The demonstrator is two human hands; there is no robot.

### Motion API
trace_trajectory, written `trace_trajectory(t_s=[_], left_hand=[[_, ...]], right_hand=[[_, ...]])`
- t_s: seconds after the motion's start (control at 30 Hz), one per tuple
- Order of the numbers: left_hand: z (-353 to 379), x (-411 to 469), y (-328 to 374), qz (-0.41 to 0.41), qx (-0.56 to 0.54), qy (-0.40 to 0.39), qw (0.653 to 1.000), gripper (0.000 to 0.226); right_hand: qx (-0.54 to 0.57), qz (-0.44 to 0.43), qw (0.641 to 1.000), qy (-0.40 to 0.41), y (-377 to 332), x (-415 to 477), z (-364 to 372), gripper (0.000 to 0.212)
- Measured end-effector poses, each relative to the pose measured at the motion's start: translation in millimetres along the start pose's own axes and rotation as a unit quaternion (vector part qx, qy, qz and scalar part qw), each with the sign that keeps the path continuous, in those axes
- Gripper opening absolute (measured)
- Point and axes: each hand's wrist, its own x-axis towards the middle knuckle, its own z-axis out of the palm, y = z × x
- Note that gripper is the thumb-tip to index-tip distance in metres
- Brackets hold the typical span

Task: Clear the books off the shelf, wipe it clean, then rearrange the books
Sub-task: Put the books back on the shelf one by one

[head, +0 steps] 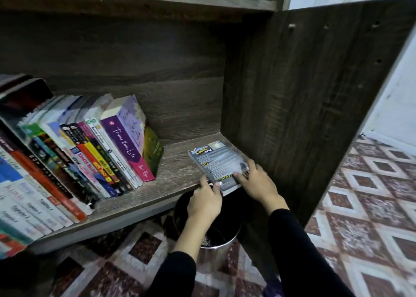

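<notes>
Head view is taking in the shelf (177, 168) first: its board is carrying a leaning row of books (90, 152) on the left, so I am judging the clearing only partly done. At the right end, just beside the side panel (292, 98), the grey book (213, 159) is lying flat, with its near corner jutting over the front edge above the bin (213, 242) on the floor. My right hand (258, 182) is resting on the cover with its fingers spread. My left hand (203, 201) is meeting the near left corner, thumb on the edge and index finger reaching up along the side. Its other fingers are curling below the board, and I cannot tell whether they are under the book. To do this well, I am thinking of sliding the book towards me with the flat right hand until more of it is overhanging. Then I would be closing the left thumb and fingers on the spine side before lifting, keeping it level so it is not dropping into the bin.
</notes>
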Motion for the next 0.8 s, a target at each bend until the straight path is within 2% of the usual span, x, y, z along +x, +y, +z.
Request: trace_trajectory(t_s=[0.07,0.17,0.23,0.3,0.43,0.6,0.7,0.8], left_hand=[[10,6,1,0.009,-0.098,-0.012,0.995,0.057],[19,16,0,0.015,-0.236,-0.012,0.972,0.065],[21,22,-3,-0.002,-0.319,-0.001,0.948,0.062],[17,24,-7,-0.032,-0.386,-0.002,0.922,0.062],[8,29,-22,-0.048,-0.407,-0.002,0.912,0.064],[4,29,-30,-0.027,-0.373,-0.043,0.927,0.076],[4,28,-30,-0.018,-0.382,-0.054,0.922,0.079],[0,28,-27,-0.002,-0.404,-0.055,0.913,0.076]], right_hand=[[0.021,0.000,1.000,-0.004,2,3,4,0.063],[0.121,0.011,0.992,-0.021,7,6,2,0.081],[0.205,0.011,0.977,-0.061,13,4,-1,0.089],[0.266,0.015,0.957,-0.111,16,-2,-3,0.089],[0.355,0.046,0.924,-0.135,18,-6,0,0.083],[0.466,0.070,0.868,-0.158,9,-7,18,0.090],[0.533,0.073,0.829,-0.154,5,-7,24,0.092],[0.567,0.075,0.809,-0.138,2,-5,22,0.092]])
